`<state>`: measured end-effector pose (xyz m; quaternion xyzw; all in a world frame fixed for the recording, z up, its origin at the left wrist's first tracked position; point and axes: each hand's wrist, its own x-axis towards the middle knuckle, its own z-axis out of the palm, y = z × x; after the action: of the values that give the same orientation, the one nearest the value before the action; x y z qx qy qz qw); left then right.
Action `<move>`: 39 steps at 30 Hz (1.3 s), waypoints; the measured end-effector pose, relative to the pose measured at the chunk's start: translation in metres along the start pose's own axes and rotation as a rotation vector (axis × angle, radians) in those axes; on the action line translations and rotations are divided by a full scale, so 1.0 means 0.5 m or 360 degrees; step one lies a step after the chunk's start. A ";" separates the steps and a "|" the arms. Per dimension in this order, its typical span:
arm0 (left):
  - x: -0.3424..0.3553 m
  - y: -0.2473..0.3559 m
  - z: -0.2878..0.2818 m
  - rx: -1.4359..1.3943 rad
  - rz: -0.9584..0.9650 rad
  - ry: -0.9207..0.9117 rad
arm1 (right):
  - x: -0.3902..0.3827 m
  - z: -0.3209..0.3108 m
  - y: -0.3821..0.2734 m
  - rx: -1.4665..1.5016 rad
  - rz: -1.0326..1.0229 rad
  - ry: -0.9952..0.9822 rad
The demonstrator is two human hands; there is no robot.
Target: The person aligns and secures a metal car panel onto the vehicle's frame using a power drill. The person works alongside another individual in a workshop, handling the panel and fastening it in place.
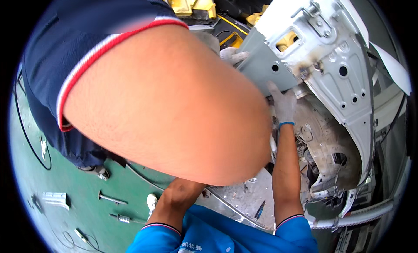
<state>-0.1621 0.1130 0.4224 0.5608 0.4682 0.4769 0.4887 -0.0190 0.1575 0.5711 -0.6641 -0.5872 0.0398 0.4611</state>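
Note:
My right hand (284,103), in a white knit glove with a blue cuff, grips the lower edge of a grey sheet-metal panel (261,63). One digit lies up along the panel's face. The panel meets a larger silver car body panel (335,66), with scorched marks near the joint. My left forearm (178,194) passes beneath a co-worker's bare arm (174,105), which hides my left hand. Another white-gloved hand (234,56) rests at the grey panel's left edge; whose it is cannot be told.
The co-worker's arm and dark blue shirt (104,22) block much of the view. A dirty wheel-well cavity (322,140) opens below the panels. On the green floor (104,201) lie a metal bracket (55,199), a hammer-like tool (112,198) and cables. Yellow parts (185,3) stand behind.

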 end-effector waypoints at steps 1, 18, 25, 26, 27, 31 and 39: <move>0.001 -0.005 0.004 0.0151 0.0091 0.0108 | 0.005 -0.005 -0.001 -0.0029 -0.0007 0.0010; 0.026 -0.055 0.043 -0.0867 0.0025 -0.0307 | 0.011 -0.020 -0.011 -0.0498 0.0163 0.0015; 0.032 -0.067 0.047 -0.0713 0.0053 -0.0251 | 0.021 -0.010 0.018 -0.0292 0.0052 0.0032; 0.032 -0.070 0.049 -0.0747 0.0050 -0.0257 | 0.023 -0.008 0.025 -0.0286 0.0041 0.0035; 0.035 -0.077 0.048 -0.0705 0.0083 -0.0227 | 0.023 -0.004 0.018 -0.0278 0.0023 0.0033; 0.041 -0.089 0.053 -0.0540 0.0144 -0.0160 | 0.007 -0.013 -0.011 -0.0065 -0.0104 -0.0032; 0.029 -0.072 0.047 -0.0324 0.0137 -0.0110 | 0.011 -0.013 0.002 -0.0023 -0.0098 -0.0018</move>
<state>-0.1392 0.1279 0.3860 0.5440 0.3758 0.5229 0.5380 -0.0126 0.1582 0.5768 -0.6488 -0.6102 0.0250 0.4539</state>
